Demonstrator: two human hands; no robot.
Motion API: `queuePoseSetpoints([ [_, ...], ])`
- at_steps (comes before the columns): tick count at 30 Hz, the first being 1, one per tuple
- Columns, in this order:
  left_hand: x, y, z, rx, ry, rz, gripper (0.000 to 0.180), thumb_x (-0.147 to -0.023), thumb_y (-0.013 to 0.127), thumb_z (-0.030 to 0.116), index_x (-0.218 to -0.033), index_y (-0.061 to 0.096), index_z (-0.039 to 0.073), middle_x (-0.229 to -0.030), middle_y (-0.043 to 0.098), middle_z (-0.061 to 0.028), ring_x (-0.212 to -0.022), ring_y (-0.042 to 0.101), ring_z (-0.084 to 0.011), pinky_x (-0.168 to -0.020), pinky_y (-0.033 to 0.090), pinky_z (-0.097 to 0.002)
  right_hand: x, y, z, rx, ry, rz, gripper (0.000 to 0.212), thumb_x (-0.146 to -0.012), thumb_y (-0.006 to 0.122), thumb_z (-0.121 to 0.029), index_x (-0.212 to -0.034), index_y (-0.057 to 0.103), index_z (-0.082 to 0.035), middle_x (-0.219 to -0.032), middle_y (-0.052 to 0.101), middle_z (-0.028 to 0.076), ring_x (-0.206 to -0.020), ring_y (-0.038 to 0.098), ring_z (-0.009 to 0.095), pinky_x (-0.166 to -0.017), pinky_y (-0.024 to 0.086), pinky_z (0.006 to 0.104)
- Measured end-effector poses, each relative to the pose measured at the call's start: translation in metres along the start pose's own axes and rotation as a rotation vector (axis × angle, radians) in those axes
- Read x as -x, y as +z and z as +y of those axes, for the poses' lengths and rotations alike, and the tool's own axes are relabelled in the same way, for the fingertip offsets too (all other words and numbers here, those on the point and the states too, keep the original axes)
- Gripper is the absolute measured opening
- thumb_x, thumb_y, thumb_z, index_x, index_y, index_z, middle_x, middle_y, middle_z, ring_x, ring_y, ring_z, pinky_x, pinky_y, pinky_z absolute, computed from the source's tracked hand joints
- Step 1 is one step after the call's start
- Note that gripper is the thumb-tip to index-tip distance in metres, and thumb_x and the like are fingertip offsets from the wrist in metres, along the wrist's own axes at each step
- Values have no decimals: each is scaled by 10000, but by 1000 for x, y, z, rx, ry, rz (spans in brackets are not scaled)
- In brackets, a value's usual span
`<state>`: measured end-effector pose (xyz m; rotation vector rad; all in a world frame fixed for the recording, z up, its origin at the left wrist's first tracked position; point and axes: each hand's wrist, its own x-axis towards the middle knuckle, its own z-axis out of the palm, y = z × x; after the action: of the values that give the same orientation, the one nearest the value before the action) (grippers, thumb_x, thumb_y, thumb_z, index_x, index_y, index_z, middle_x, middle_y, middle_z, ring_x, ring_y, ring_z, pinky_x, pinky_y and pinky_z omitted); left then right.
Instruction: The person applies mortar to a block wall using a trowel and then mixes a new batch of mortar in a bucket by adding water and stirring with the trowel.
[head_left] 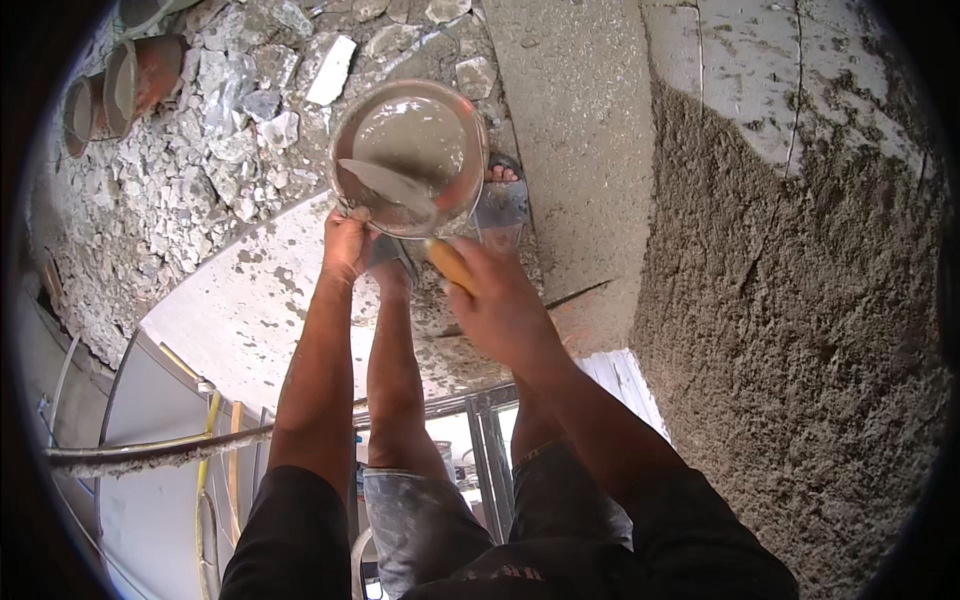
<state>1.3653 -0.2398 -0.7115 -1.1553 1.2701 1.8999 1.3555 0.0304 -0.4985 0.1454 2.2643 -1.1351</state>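
A round bucket (466,186) with grey, wet mortar (410,125) in it sits in front of me. My left hand (347,240) is closed on the bucket's near left rim. In my right hand (500,305), slightly blurred, is a trowel (451,264) gripped by its yellowish handle. The trowel's mortar-coated blade reaches over the near rim and lies inside the bucket, at the mortar's surface.
Broken rubble (200,180) covers the ground at the left, with muddy buckets (150,82) at the far left. A rough mortar-covered surface (790,300) fills the right, beside a smoother grey strip (585,130). My sandalled foot (502,200) stands beside the bucket.
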Motion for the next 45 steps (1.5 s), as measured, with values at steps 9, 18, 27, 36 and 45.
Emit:
queuePoseSetpoints([
  [9, 130, 67, 100, -73, 122, 32, 266, -904, 558, -28, -1158, 637, -11, -1062, 717, -112, -910, 715, -217, -831, 621, -383, 1, -153, -51, 535, -37, -3, 194, -911, 641, -97, -1089, 632, -19, -911, 681, 156, -853, 691, 368, -726, 555, 424],
  [18, 306, 149, 223, -9, 290, 74, 127, -863, 604, -55, -940, 683, 8, -791, 677, -13, -648, 585, -83, -548, 454, -253, -30, -247, -217, 1114, -560, 152, 124, -938, 585, -141, -964, 679, -62, -843, 694, 134, -759, 703, 313, -646, 553, 428],
  [27, 414, 175, 295, 94, 343, 35, 165, -862, 619, -35, -1014, 677, -10, -826, 702, -45, -641, 609, -93, -549, 470, -261, 59, -280, -292, 715, -136, -230, 303, -909, 672, -323, -975, 764, -43, -822, 719, 234, -769, 726, 384, -726, 578, 444],
  [36, 488, 141, 317, 51, 439, 65, 185, -867, 628, -15, -1046, 674, -15, -862, 707, -62, -691, 629, -111, -600, 498, -281, 169, -288, -378, 681, -351, 193, 208, -818, 766, -222, -952, 733, -66, -839, 715, 162, -749, 712, 355, -675, 568, 454],
  [45, 543, 153, 332, 47, 431, 51, 184, -854, 606, -43, -1033, 646, -37, -880, 700, -102, -696, 665, -163, -594, 571, -324, 160, -310, -418, 842, -305, 37, 387, -965, 592, -395, -987, 754, -44, -880, 740, 228, -799, 734, 389, -712, 584, 464],
])
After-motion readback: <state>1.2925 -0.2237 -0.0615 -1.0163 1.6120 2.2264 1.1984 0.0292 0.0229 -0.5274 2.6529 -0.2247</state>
